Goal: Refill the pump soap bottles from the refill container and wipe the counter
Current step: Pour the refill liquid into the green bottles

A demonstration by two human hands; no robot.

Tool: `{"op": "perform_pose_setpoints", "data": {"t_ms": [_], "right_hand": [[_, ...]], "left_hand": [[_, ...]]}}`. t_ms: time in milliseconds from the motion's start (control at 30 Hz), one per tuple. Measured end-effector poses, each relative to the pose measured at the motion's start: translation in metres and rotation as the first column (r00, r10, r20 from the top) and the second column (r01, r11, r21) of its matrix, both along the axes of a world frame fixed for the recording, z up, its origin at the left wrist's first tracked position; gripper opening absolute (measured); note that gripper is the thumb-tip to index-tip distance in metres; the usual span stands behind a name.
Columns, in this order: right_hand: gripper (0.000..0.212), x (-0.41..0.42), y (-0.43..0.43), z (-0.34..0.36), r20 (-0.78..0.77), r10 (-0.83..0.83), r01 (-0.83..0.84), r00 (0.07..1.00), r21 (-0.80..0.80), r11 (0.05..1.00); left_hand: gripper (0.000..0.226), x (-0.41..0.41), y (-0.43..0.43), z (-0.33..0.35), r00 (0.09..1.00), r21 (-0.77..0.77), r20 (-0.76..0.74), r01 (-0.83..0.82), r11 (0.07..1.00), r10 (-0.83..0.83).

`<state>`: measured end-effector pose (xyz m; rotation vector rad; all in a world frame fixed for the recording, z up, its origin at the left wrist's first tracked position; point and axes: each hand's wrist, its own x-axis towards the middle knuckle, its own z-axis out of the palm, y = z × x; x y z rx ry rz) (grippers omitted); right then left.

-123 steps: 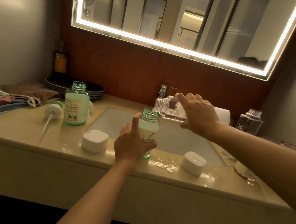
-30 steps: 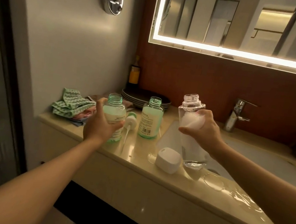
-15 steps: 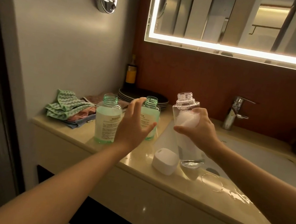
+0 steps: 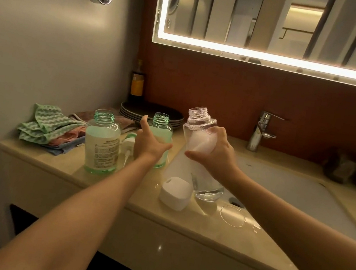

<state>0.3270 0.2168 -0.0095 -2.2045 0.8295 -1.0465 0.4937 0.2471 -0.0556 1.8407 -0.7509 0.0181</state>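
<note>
Beige stone counter [image 4: 181,230], centre frame: left hand [image 4: 150,147] curls round rear uncapped green soap bottle [image 4: 161,121]; right hand [image 4: 218,158] grips clear plastic refill container [image 4: 199,124]. Puddled water [image 4: 232,215] may let either slip, spilling soap.

Near green bottle [image 4: 101,144] & far green bottle [image 4: 161,120] stand upright on table [image 4: 182,223], uncapped, mostly full; white pump head [image 4: 128,142] lies betw. them. Clear refill container [image 4: 201,121], uncapped, approx. empty, roughly upright in right hand [image 4: 218,154].
</note>
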Motion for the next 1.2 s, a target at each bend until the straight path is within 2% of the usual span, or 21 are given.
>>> {"op": "perform_pose_setpoints", "data": {"t_ms": [200,333,500,600,733,967,1200], "right_hand": [[0.076,-0.015,-0.003,0.007,-0.004,-0.066,0.066,0.998,0.003,0.998],[0.075,-0.039,-0.007,0.022,-0.010,-0.148,0.147,0.989,-0.049,0.988],[0.071,-0.084,-0.013,0.040,-0.070,-0.279,0.259,0.958,-0.206,0.944],[0.069,-0.114,-0.015,0.043,-0.141,-0.405,0.336,0.903,-0.352,0.873],[0.064,-0.154,-0.015,0.039,-0.245,-0.515,0.353,0.821,-0.491,0.796],[0.064,-0.200,-0.019,0.029,-0.350,-0.650,0.346,0.675,-0.628,0.697],[0.069,-0.210,-0.021,0.024,-0.388,-0.670,0.298,0.632,-0.677,0.673]], "left_hand": [[0.090,-0.013,0.006,0.016,0.991,-0.051,0.110,0.084,0.995,-0.078],[0.083,-0.036,0.009,0.032,0.984,-0.079,0.071,0.169,0.983,-0.163],[0.083,-0.097,0.006,0.034,0.949,-0.079,0.115,0.304,0.949,-0.294],[0.083,-0.138,-0.001,0.020,0.924,-0.084,0.102,0.378,0.922,-0.370],[0.084,-0.181,-0.007,0.002,0.898,-0.103,0.048,0.440,0.892,-0.438],[0.083,-0.225,-0.013,-0.016,0.898,-0.068,0.124,0.432,0.899,-0.422],[0.082,-0.228,-0.018,-0.025,0.915,-0.081,0.176,0.380,0.922,-0.362]]}}
